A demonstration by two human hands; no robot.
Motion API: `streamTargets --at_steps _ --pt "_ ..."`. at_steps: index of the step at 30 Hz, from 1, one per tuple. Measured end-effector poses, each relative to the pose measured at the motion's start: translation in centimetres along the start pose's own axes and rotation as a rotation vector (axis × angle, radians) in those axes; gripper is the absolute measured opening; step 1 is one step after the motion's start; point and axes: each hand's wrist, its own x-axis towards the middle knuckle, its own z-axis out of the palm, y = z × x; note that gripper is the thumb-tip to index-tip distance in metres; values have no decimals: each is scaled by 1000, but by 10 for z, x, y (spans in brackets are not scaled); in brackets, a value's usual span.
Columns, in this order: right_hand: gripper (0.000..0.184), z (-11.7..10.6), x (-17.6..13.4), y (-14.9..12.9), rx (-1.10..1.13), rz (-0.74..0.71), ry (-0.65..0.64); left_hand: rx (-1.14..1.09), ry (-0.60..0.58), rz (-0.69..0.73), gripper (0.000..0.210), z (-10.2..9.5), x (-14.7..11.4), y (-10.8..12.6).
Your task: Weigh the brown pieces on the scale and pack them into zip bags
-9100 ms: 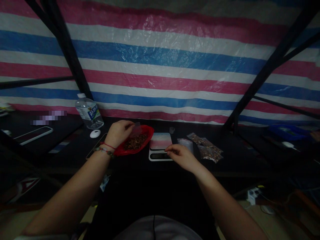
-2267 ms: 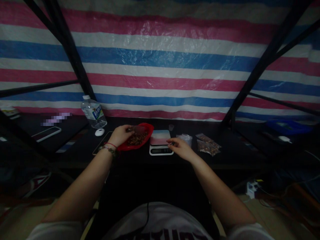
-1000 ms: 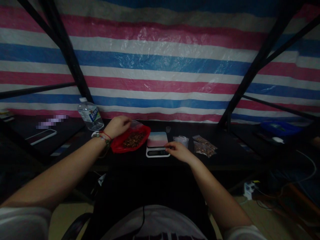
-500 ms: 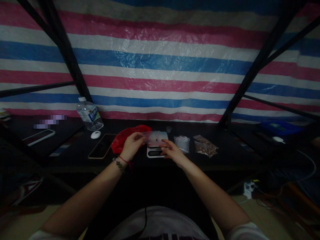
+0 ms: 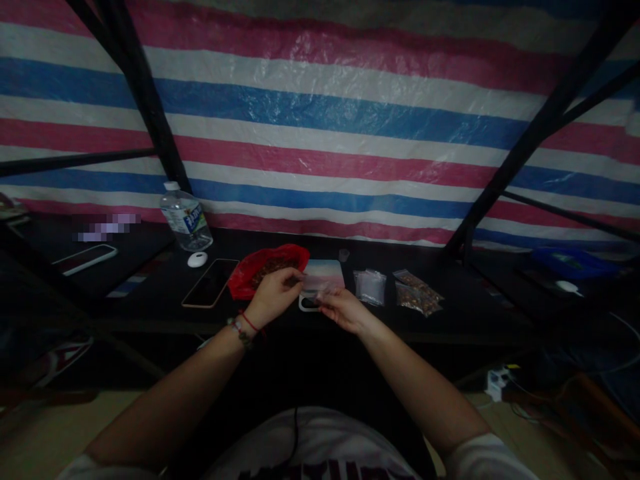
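Note:
A small clear plastic bag is stretched between my hands, over a white kitchen scale. My left hand pinches its left side, just in front of an open red plastic bag with brown bits in it. At the clear bag's lower right edge, the fingers of my right hand are closed on it, partly covering the scale's display. To the right lies a stack of clear plastic bags. Beyond it are several clear bags filled with brown bits. A small clear cup stands behind the scale.
Left of the red bag lie a phone and a white mouse-shaped object, with a plastic bottle behind. Another phone is farther left. Black metal posts flank the table before a striped plastic sheet.
My right hand has gone from spread fingers to a grip on the clear bag. The bag has come lower, and the view has shifted slightly, showing the brown bits inside the red bag.

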Motion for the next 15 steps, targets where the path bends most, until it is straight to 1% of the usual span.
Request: streamTargets --at_steps 4,7,9,11,13,15 --pt "18 12 19 0 -40 31 -26 83 52 -20 20 -16 0 -1" --pt "13 20 34 -1 -53 7 -34 124 119 -54 21 -32 -2 -5" --pt "13 26 44 -3 -59 -34 -19 132 193 -85 22 -43 -3 -12" --pt "13 34 56 -7 -106 -102 14 125 301 -120 22 -54 -2 -21" --pt "12 42 70 -14 -259 -191 76 71 431 -163 23 -63 0 -33" --pt "10 50 85 -22 -551 -302 153 -76 549 -212 24 -69 4 -45"
